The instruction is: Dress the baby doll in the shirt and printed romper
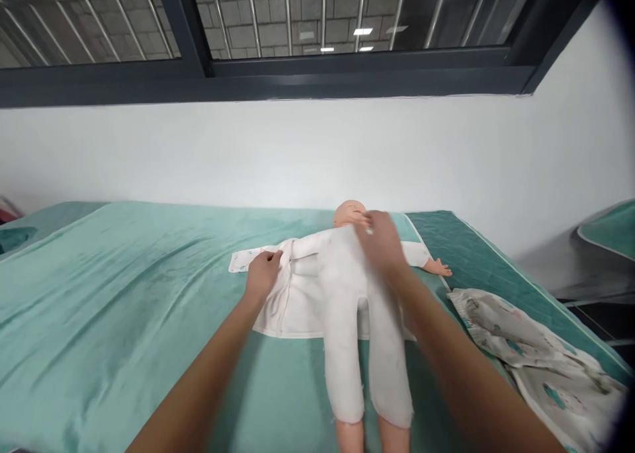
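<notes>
A baby doll (342, 268) with a white cloth body lies on its back, head toward the wall and legs toward me. Spread under it is a white baby shirt (300, 311), with one printed sleeve (242, 260) stretched out to the left. My left hand (264, 271) is closed on the shirt near the base of that sleeve. Over the doll's upper chest, just below its face, is my right hand (381, 241), smeared by motion. Whether its fingers hold anything does not show. The doll's arm on the right side ends in a bare hand (437, 267).
A green velvety sheet (149, 294) covers the surface, with a darker green section (441, 231) at right. Printed baby clothing (526, 347) lies crumpled at the right. Behind stands a white wall (297, 149) under a dark window frame (347, 76).
</notes>
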{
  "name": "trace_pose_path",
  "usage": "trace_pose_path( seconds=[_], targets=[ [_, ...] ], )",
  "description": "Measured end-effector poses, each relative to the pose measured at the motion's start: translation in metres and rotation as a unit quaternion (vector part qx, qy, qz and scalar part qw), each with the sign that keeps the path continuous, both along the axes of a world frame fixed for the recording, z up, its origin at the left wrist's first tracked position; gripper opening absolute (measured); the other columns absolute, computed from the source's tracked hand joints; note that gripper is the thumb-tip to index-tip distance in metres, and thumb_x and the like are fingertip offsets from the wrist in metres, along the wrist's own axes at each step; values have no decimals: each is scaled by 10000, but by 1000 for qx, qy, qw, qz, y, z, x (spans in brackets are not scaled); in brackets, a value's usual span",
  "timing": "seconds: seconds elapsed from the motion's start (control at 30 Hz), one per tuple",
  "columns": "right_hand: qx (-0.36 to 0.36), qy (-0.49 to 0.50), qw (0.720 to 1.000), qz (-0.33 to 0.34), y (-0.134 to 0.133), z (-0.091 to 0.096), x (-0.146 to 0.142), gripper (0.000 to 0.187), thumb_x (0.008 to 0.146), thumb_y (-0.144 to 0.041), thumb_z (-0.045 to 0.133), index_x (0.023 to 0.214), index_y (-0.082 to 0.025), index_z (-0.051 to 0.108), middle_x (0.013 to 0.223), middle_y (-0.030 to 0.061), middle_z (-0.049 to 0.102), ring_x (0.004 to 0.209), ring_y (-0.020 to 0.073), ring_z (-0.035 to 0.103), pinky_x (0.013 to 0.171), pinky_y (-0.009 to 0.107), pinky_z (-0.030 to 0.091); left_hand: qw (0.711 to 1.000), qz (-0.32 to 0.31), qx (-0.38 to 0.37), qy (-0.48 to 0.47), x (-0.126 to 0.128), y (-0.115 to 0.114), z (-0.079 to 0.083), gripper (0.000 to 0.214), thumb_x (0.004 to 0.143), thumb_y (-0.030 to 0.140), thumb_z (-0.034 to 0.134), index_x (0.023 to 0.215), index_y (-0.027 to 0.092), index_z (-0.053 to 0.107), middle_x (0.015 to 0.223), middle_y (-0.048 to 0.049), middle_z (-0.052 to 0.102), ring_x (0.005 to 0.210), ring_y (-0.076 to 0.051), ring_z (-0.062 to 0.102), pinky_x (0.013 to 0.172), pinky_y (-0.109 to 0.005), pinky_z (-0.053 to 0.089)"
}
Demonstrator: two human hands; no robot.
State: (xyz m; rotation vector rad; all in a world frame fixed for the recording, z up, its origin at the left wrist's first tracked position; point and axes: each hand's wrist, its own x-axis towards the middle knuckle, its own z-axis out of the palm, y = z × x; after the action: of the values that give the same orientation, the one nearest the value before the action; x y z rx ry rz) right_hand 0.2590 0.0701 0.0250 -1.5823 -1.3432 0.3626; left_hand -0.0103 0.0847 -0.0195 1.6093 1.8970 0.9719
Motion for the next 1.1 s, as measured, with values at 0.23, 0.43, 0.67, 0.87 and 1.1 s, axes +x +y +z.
trace_pose_path(
  seconds=[0.23,0.43,0.67,0.87,1.1],
  targets=[
    [-102,8,993,-61,-38,-48,53,503,878,-590,428,1143,-208,621,936,97,714,895,284,644,815,414,451,998,-53,15,6,26,-2,9,398,806,518,558,577,214,441,572,17,486,591,-158,458,591,-282,295],
    [-92,145,985,22,-41,-46,44,603,838,-631,540,1290,-233,560,1066,93,710,943,244,653,837,380,479,992,-75,84,-58,50,-3,23,297,862,439,502,687,215,417,594,55,423,591,-120,404,605,-250,325],
    [-42,231,953,191,-36,-63,20,670,811,-567,646,1376,-257,464,1278,87,609,1139,212,583,1030,404,430,985,-96,116,-88,75,16,49,271,888,407,483,712,203,448,648,47,442,641,-113,414,623,-243,333],
    [-66,173,944,274,-28,-77,13,638,929,-555,474,1487,-295,306,1585,41,308,1461,173,279,1209,399,212,992,-127,6,-4,73,6,85,218,799,368,607,704,174,580,694,-13,595,640,-143,490,597,-272,353],
    [-58,93,966,233,-35,-77,7,676,965,-571,354,1534,-225,239,1623,57,218,1498,170,182,1237,400,116,923,-338,-50,-179,84,-42,126,315,840,411,612,1068,204,676,1091,-90,681,766,-160,662,648,-293,523]
  ],
)
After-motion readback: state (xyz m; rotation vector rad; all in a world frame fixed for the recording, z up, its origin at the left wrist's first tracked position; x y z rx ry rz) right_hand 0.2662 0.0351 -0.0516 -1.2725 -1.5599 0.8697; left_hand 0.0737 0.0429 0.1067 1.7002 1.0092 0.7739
